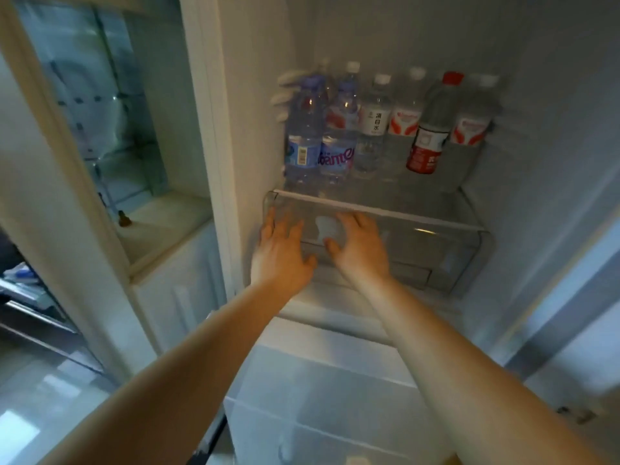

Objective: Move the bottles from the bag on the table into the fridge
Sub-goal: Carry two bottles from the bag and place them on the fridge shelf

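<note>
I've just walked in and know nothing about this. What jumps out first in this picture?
A row of water bottles stands upright on the shelf inside the open fridge, the red-capped bottle standing out toward the right. Just below, the left hand and right hand reach in with fingers spread, empty, in front of the clear drawer.

Six bottles stand upright in a row on the fridge shelf. One has a red cap; the others are clear with white caps.

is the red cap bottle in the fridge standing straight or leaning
Leaning. The red-capped bottle on the fridge shelf tilts, cap to the right of its base, while the bottles beside it stand upright.
</note>
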